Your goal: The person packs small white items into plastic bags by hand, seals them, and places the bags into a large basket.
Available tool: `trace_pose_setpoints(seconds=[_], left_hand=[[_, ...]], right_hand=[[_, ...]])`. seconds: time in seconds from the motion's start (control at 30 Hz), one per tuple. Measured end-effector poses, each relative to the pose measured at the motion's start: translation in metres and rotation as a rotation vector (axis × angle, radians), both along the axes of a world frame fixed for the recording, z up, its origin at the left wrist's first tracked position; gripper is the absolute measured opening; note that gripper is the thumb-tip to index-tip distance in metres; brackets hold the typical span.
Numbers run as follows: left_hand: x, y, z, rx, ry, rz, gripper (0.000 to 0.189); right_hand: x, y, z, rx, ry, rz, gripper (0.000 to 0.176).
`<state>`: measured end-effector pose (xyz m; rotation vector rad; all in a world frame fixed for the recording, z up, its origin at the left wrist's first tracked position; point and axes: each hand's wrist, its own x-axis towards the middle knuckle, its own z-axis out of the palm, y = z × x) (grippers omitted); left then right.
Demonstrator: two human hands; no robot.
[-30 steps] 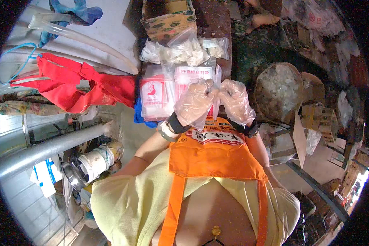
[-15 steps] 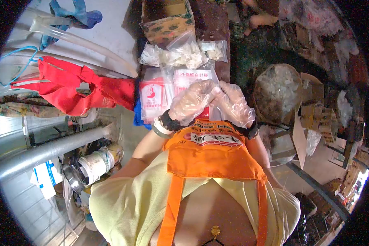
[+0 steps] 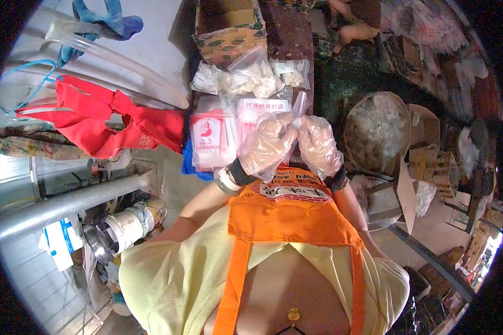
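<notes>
My left hand (image 3: 267,144) and my right hand (image 3: 320,146), both in clear plastic gloves, meet in front of my orange apron (image 3: 290,215). Their fingertips are pinched together around what looks like a clear plastic bag (image 3: 299,102), whose edge sticks up between them; the rest of it is hidden by the fingers. Just beyond my left hand lies a printed pack of zip-lock bags (image 3: 262,106), with a second red-and-white pack (image 3: 209,137) beside it. Farther out are filled clear bags (image 3: 257,81) with pale pieces inside, and a smaller filled bag (image 3: 292,72).
A cardboard box (image 3: 229,42) stands at the far end of the brown bench (image 3: 290,42). To the left are a red apron (image 3: 114,120) and a blue glove (image 3: 109,22). A round container (image 3: 377,125) of pale pieces sits at right. Another person's hand (image 3: 356,30) shows at top right.
The view has shifted slightly. My hands have turned a little, fingertips still together, and the clear plastic edge now stands up above them.
</notes>
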<state>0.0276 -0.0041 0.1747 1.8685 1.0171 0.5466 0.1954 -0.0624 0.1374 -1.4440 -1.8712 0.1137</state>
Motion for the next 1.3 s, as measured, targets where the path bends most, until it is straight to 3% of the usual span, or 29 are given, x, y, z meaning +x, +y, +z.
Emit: trace_pose_setpoints(seconds=[0.07,0.23,0.33,0.4,0.47,0.57,0.7,0.87,0.97,1.0,1.1,1.17,1.23,1.3], left_hand=[[0.006,-0.018,-0.023,0.466,-0.081,0.176,0.029],[0.015,-0.017,-0.013,0.372,-0.051,0.236,0.035],[0.013,-0.017,-0.015,0.253,-0.138,0.219,0.036],[0.011,-0.016,-0.007,-0.003,-0.262,0.173,0.035],[0.004,-0.011,0.013,-0.233,-0.381,0.073,0.033],[-0.006,0.002,0.011,-0.206,-0.381,-0.078,0.033],[-0.001,-0.007,0.037,-0.356,-0.321,0.109,0.023],[0.007,0.001,0.011,-0.137,-0.381,-0.083,0.011],[0.005,-0.001,0.019,-0.126,-0.368,-0.103,0.010],[0.003,0.001,0.020,-0.118,-0.321,-0.112,0.010],[0.002,-0.001,0.024,0.014,-0.186,-0.063,0.010],[0.004,-0.008,0.022,0.090,-0.138,0.024,0.011],[0.009,-0.019,0.017,0.147,-0.124,0.107,0.013],[0.011,-0.023,0.029,0.258,-0.094,0.124,0.014]], right_hand=[[0.002,-0.001,-0.003,0.116,-0.037,0.016,0.020],[0.002,0.000,-0.014,0.137,0.095,-0.036,0.028],[-0.003,0.001,-0.013,0.138,0.157,-0.071,0.012],[-0.012,0.000,-0.010,-0.065,0.597,-0.093,0.010],[-0.004,0.001,-0.011,-0.404,1.069,-0.007,0.027],[0.000,0.007,0.006,-0.376,1.234,0.068,0.031],[0.009,0.006,0.018,-0.403,1.030,0.121,0.034],[-0.005,0.014,0.056,-0.279,0.642,-0.048,0.027],[-0.005,0.016,0.039,-0.200,0.842,-0.038,0.022],[0.000,0.017,0.034,-0.244,0.733,-0.038,0.019],[0.001,0.019,0.030,-0.066,0.466,-0.082,0.018],[0.002,0.020,0.027,0.169,0.208,-0.084,0.015],[-0.002,0.016,0.028,0.135,0.335,-0.105,0.013],[-0.011,0.006,0.030,-0.179,0.842,-0.147,0.012]])
